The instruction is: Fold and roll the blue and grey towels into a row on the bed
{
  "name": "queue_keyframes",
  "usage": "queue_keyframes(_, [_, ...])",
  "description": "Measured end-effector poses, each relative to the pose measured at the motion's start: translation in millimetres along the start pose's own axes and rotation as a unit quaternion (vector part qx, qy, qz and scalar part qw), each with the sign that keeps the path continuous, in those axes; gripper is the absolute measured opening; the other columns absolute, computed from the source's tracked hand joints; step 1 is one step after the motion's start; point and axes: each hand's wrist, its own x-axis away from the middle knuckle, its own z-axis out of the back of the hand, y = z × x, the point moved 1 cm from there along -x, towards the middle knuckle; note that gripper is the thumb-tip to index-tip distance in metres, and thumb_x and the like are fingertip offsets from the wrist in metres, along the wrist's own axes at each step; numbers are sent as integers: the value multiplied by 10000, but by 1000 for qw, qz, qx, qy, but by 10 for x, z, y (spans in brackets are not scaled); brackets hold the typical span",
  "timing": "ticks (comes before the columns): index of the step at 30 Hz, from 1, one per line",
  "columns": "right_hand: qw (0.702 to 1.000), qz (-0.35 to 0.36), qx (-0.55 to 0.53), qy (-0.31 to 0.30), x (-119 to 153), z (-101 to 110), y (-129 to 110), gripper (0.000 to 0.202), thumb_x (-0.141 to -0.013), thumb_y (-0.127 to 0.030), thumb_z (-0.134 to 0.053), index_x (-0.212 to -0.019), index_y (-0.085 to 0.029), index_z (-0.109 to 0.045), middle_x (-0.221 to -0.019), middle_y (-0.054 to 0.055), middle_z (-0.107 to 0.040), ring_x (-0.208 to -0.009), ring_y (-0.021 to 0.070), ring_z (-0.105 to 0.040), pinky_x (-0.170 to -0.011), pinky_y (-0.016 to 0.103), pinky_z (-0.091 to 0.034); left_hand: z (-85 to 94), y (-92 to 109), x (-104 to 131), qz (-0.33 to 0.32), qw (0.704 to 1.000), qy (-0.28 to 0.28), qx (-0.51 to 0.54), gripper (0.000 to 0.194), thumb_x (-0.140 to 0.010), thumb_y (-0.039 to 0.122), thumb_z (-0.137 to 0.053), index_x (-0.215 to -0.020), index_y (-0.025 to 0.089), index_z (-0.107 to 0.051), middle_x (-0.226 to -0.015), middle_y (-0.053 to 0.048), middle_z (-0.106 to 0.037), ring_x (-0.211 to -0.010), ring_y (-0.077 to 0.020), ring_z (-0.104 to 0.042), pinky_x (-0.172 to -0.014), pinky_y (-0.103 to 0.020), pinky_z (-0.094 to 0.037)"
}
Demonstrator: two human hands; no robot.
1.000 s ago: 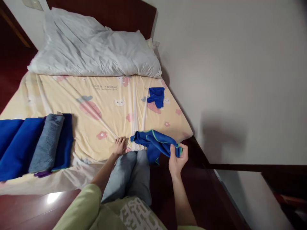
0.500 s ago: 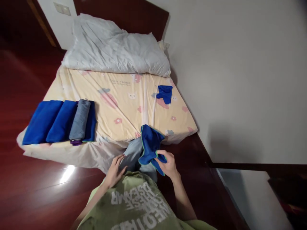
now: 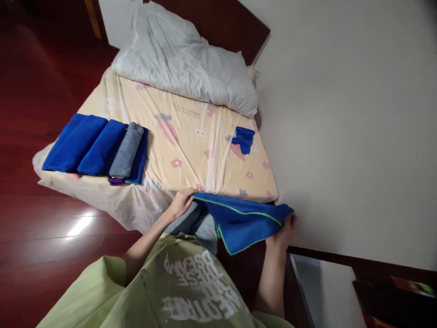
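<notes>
While aloft, green-edged cloth [image 3: 244, 223] between hands [image 3: 182, 203].

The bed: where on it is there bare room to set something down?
Bare sheet lies between the folded blue towels and the small blue cloth, from the white quilt toward the held cloth. Crowded: the left front, with those towels and the grey roll.
</notes>
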Motion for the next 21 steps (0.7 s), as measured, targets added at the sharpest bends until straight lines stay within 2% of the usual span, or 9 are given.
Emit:
queue_keyframes(2, [998, -48, -15, 47, -53, 14, 186, 486, -732, -622, -768, -930, -215, -591, -863, -20, -692, -793, 148, -666, -772, 313, -555, 242, 281, -215, -35, 999, 38, 0, 316, -1036, 287, -419, -1055, 149, -702, -923, -78, -734, -851, -174, -699, -820, -282, -549])
queue_keyframes(4, [994, -91, -5, 56, -23, -1, 385, 505, -685, -591, -813, -934, -200, -612, -858, -16, -694, -795, 154, -665, -771, 311, -554, 469, 627, -417, -71, 995, 63, -14, 312, -1054, 337, -444, -1058, 162, -702, -914, -69, -740, -839, -158, -704, -803, -250, -533])
queue_keyframes(6, [993, -106, 27, 50, 47, -17, 562, 530, -645, -573, -840, -941, -188, -629, -840, -15, -685, -782, 153, -655, -766, 306, -547, 622, 922, -565, -92, 994, 44, -39, 312, -1057, 384, -468, -1069, 174, -699, -912, -61, -744, -827, -155, -711, -775, -231, -515])
queue_keyframes(8, [992, -95, 74, 30, 125, -19, 712, 542, -611, -554, -859, -932, -177, -639, -848, -4, -680, -794, 155, -646, -782, 304, -536, 681, 1080, -628, -96, 993, -8, -75, 326, -1062, 410, -463, -1068, 181, -695, -905, -57, -744, -826, -161, -720, -742, -223, -494])
queue_keyframes(10, [989, -72, 128, -18, 208, -3, 847, 534, -601, -539, -858, -919, -172, -635, -878, 14, -678, -824, 162, -644, -809, 305, -527, 668, 1085, -603, -86, 987, -63, -119, 352, -1072, 418, -435, -1049, 182, -695, -874, -54, -737, -807, -169, -723, -706, -223, -472])
queue_keyframes(13, [969, -59, 190, -145, 360, 34, 1028, 548, -660, -526, -813, -1024, -173, -603, -836, 6, -660, -798, 162, -639, -800, 304, -518, 621, 915, -451, -64, 976, -113, -177, 383, -1080, 421, -403, -1038, 186, -702, -831, -51, -730, -764, -173, -718, -669, -227, -452])
queue_keyframes(16, [930, -66, 237, -274, 527, 64, 1134, 645, -750, -510, -759, -1251, -164, -544, -671, -72, -558, -648, 132, -565, -697, 263, -482, 667, 717, -272, -39, 968, -132, -210, 378, -1077, 424, -408, -1081, 197, -710, -880, -57, -748, -787, -176, -724, -688, -228, -469])
queue_keyframes(18, [900, -81, 265, -337, 610, 72, 1161, 714, -788, -518, -743, -1360, -158, -514, -595, -107, -474, -560, 113, -485, -622, 239, -437, 755, 627, -176, -22, 966, -135, -220, 373, -1072, 425, -418, -1102, 202, -716, -940, -61, -763, -822, -179, -731, -724, -231, -494])
queue_keyframes(21, [866, -108, 280, -400, 662, 43, 1201, 701, -824, -563, -715, -1375, -158, -559, -544, -108, -428, -509, 108, -437, -577, 239, -416, 887, 569, -76, 2, 965, -141, -219, 369, -1067, 421, -430, -1126, 203, -722, -1020, -60, -775, -893, -188, -741, -786, -241, -523])
